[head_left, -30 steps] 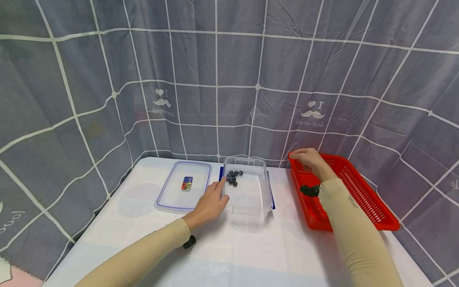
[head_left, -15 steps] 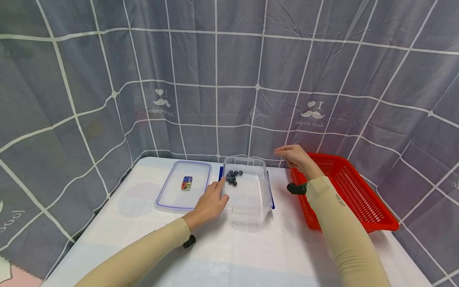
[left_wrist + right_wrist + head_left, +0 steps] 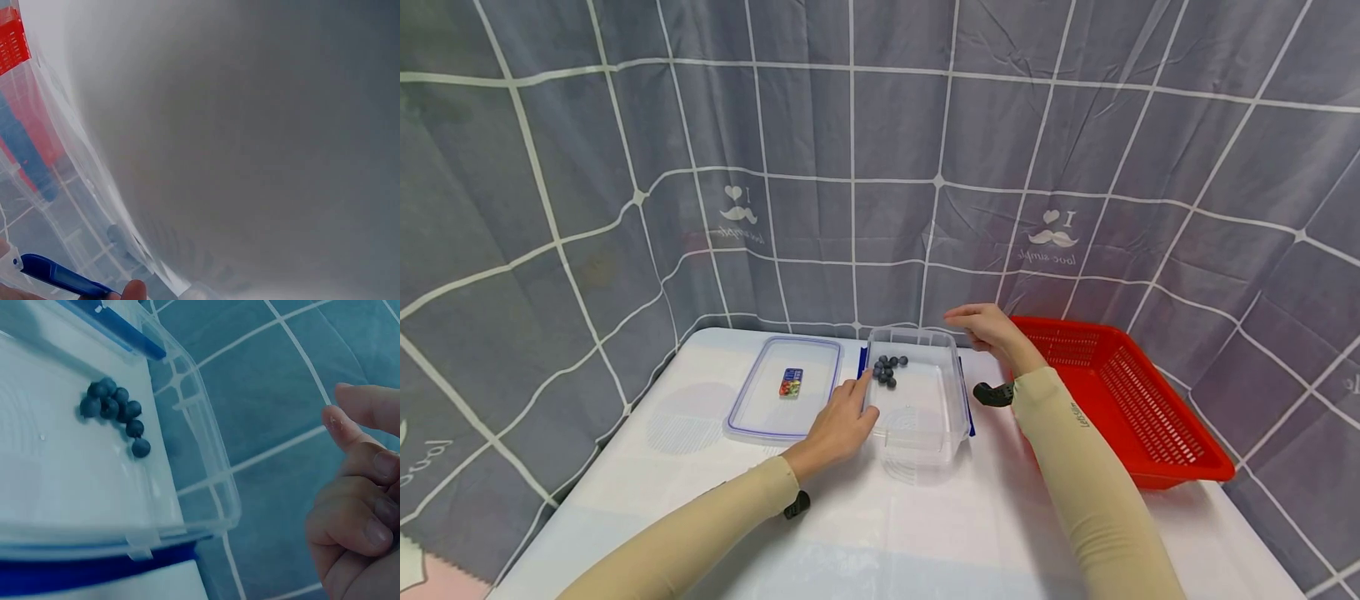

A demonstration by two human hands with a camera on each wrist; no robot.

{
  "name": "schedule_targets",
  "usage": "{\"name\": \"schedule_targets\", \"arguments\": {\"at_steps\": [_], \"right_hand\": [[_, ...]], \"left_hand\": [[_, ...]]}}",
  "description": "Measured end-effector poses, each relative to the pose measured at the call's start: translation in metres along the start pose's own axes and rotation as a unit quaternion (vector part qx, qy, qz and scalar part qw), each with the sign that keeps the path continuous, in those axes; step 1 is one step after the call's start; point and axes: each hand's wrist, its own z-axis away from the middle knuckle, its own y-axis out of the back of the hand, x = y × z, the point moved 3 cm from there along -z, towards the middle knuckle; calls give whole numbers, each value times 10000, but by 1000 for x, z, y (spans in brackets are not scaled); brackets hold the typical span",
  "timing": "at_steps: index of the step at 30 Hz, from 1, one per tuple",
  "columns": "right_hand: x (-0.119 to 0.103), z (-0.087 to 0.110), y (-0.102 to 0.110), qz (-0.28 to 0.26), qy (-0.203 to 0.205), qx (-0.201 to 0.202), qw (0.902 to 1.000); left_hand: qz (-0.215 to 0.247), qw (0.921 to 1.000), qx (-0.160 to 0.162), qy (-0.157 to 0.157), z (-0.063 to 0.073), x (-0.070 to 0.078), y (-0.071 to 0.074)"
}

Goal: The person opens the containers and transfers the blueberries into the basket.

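Note:
A clear plastic food container point(image 3: 925, 404) with blue side clips stands on the table. Several blueberries point(image 3: 109, 407) lie clustered inside, towards its far left in the head view. My left hand point(image 3: 837, 421) rests against the container's left side, fingers extended. In the left wrist view, its fingertips point(image 3: 133, 290) are by a blue clip point(image 3: 62, 276). My right hand point(image 3: 996, 329) is raised near the container's far right corner. Its thumb and index finger point forward, slightly apart, while the other fingers curl into the palm. The inside of that palm is hidden.
A red perforated basket point(image 3: 1097, 371) stands at the right of the table point(image 3: 865, 533). Left of the container lies its clear lid point(image 3: 822, 360), with a blue edge seal and a small fruit label point(image 3: 791, 382). A grey checked curtain point(image 3: 805, 221) encloses the table.
My right hand has left the basket's far left rim and moved leftward to the container's far right corner. The left hand and the blueberries in the container have not visibly moved.

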Motion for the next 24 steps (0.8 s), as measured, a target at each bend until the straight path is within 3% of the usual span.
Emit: {"name": "schedule_targets", "arguments": {"at_steps": [24], "right_hand": [[15,-28,-69,-487,-29,-356,9982]], "left_hand": [[-37,10000,-25,46,1,0,0]]}}
